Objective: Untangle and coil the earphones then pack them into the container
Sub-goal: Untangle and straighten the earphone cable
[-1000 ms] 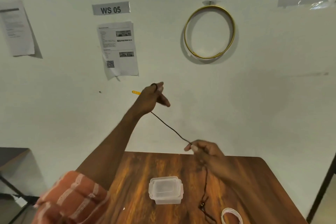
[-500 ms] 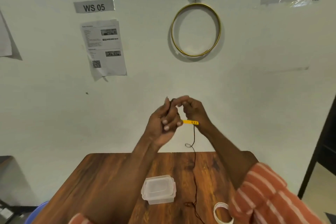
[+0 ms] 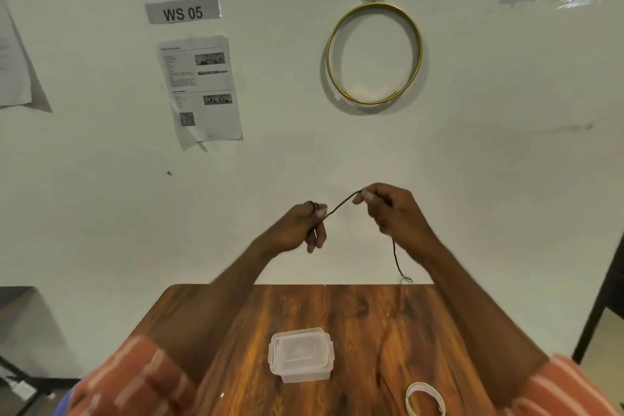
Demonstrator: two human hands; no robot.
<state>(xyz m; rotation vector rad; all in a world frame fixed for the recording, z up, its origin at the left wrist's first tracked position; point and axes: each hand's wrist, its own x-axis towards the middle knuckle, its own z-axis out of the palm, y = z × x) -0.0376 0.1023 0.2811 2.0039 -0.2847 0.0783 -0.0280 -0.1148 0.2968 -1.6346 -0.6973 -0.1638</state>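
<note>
**Coiling the earphone cord round my left fingers**

My left hand (image 3: 297, 230) is up in front of the wall w/ a couple of dark turns of the earphone cord (image 3: 341, 205) wrapped over a fingertip; fingers curled on it. My right hand (image 3: 393, 211) pinches the cord btwn thumb and forefinger, just beside the left, a short taut run spanning the two. The rest of the cord drops from under my right palm and hangs free above the far edge of the worktop (image 3: 371, 314), ending in a small pale bit.

Doing this step well, as I judge it: keep light tension from the right pinch so each turn lies flat next to the last, not crossed. Feed the slack through the right fingers rather than yanking. Keep loops small enough for the clear plastic container (image 3: 300, 355), which sits lid-on near me, mid-worktop, well apart from both hands, so the lid must come off before packing. Don't wind too tight or the coil won't slide off the fingers.

Hard to make out: how many turns are on the left hand, and whether the hanging end is a plug or an earbud; too small and blurred. Can't see any earbuds. A white ring-shaped thing (image 3: 425, 398) at the near right is cut off by the frame edge; prob. a tape roll, not sure.
</note>
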